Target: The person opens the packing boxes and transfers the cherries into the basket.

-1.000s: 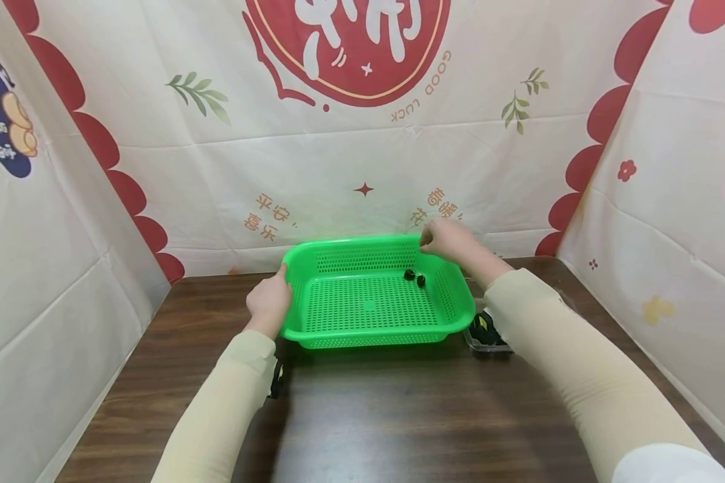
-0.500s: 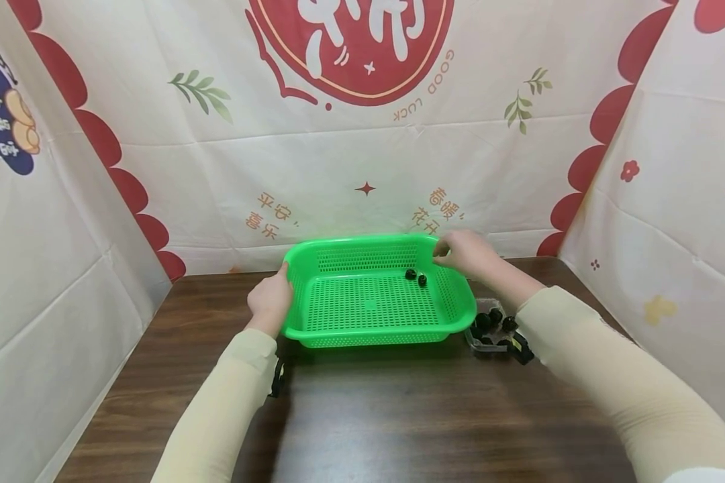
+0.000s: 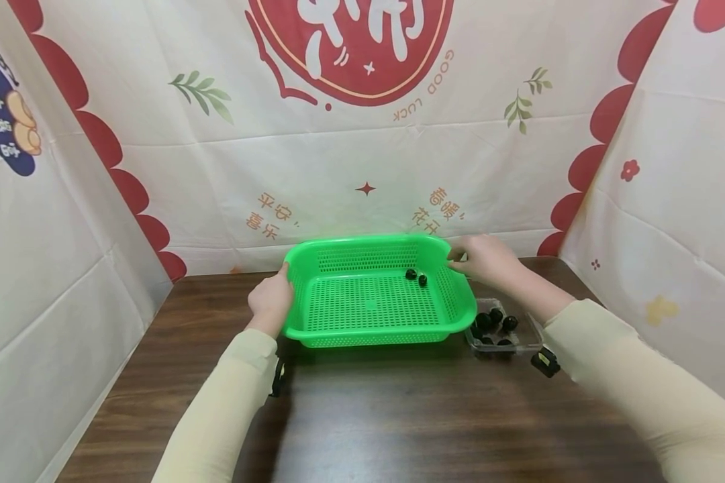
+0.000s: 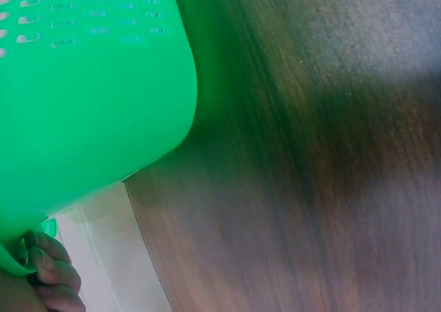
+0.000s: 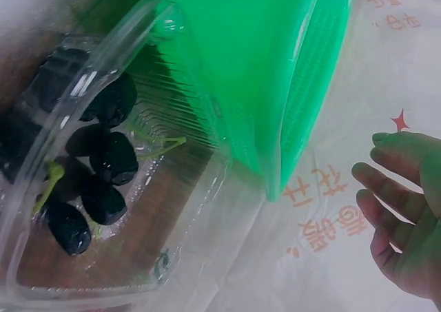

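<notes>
My left hand (image 3: 270, 300) grips the left rim of a green perforated plastic basket (image 3: 368, 305), its fingers (image 4: 58, 274) curled at the rim in the left wrist view. Two dark grapes (image 3: 417, 277) lie on the basket floor toward the right end. At the basket's right rim hovers my right hand (image 3: 486, 258), fingers apart and loosely bent. The right wrist view shows nothing in that hand (image 5: 406, 209). Below it, a clear plastic box (image 3: 528, 332) contains several black grapes (image 5: 114, 158), some with green stems.
The box stands close against the basket's right side on a dark wooden table (image 3: 374, 409). A white printed cloth (image 3: 362, 157) hangs right behind the basket, with cloth walls at left and right. A dark wrist device (image 3: 545, 362) hangs under the right sleeve.
My right hand has moved rightward from above the basket's inside to its right rim, its fingers parting. The grape box, earlier mostly covered by the sleeve, now shows. My left hand stays put.
</notes>
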Demonstrator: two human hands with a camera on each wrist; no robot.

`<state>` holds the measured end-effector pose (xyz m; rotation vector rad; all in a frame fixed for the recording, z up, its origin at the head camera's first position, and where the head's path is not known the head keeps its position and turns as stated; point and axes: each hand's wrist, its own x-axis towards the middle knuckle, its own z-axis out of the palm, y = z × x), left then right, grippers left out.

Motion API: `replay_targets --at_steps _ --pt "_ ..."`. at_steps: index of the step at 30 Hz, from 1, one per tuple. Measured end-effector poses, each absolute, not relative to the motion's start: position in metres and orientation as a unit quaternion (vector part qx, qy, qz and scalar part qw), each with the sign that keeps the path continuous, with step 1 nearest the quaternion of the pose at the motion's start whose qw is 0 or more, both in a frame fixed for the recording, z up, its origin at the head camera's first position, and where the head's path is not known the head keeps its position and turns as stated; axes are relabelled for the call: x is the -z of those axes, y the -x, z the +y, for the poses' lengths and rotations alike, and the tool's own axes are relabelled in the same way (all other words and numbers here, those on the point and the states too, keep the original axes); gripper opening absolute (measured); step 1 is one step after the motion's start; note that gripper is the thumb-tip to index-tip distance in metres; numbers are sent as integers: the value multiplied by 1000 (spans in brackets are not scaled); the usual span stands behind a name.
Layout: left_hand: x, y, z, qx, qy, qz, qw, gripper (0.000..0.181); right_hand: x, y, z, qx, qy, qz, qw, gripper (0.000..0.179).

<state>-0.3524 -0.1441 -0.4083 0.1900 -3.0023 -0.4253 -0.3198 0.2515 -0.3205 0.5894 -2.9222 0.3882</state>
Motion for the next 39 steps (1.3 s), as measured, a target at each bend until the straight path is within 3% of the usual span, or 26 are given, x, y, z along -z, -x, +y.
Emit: replay_targets --at_steps 13,27,39 --pt "407 353 -145 144 -63 -986 51 53 322 298 270 -113 -219 -965 92 5" --pt "405 351 -143 148 -66 -986 44 53 334 275 287 -93 -202 -973 64 10" --pt "404 349 -143 151 -68 -985 47 53 348 256 299 -89 -218 -969 80 6"
